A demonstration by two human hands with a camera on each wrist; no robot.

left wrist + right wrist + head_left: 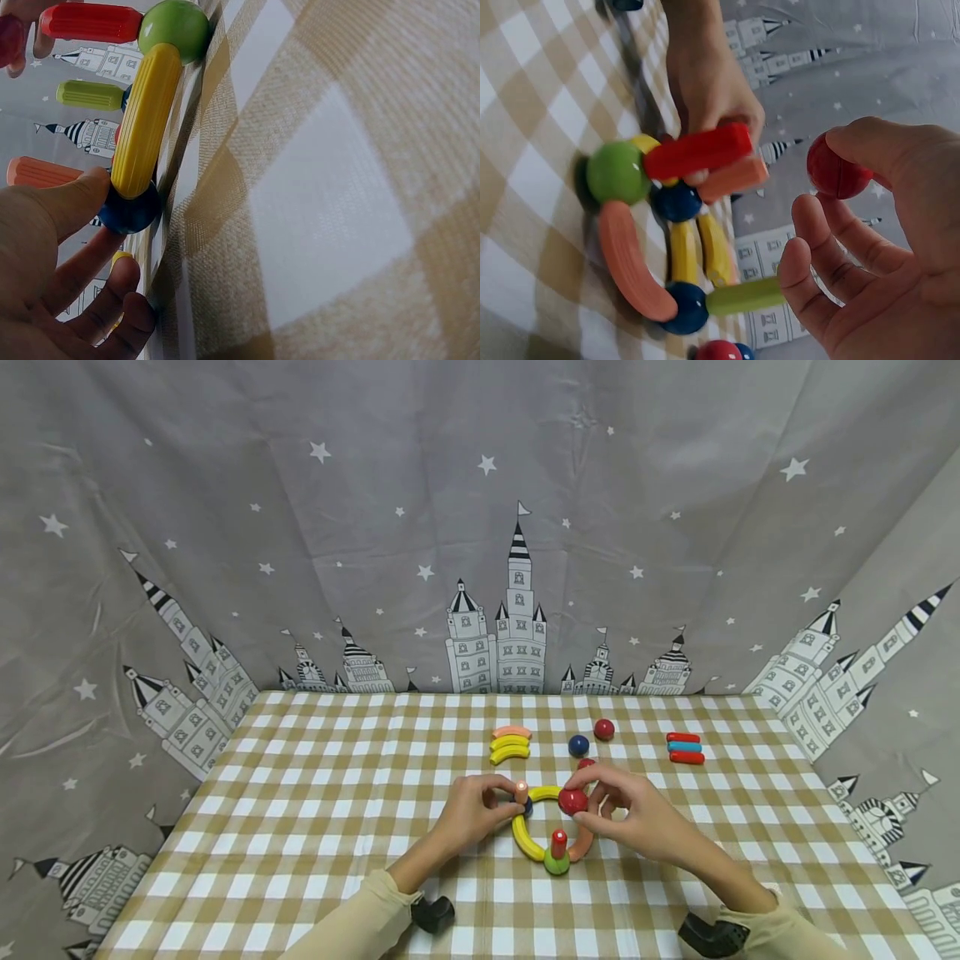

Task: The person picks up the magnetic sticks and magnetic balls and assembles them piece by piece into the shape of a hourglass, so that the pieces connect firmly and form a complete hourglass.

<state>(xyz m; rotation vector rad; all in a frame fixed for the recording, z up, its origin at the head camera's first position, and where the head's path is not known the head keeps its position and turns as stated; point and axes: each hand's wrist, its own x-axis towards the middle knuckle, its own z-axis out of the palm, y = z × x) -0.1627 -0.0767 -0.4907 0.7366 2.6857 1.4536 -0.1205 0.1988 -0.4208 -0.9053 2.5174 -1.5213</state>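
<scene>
A ring of balls and curved bars lies on the cloth in front of me. My left hand pinches the dark blue ball at its left side, from which an upright orange rod rises. Between thumb and forefinger my right hand holds a red ball, raised above the ring's right side. At the near side, a red rod stands on a green ball. A yellow curved bar joins green to blue; an orange curved bar runs to another blue ball bearing a lime rod.
Beyond the ring lie loose curved bars, a blue ball and a red ball. Another red ball shows just behind my right hand. Farther right are straight rods. A curtain hangs behind the checked tablecloth.
</scene>
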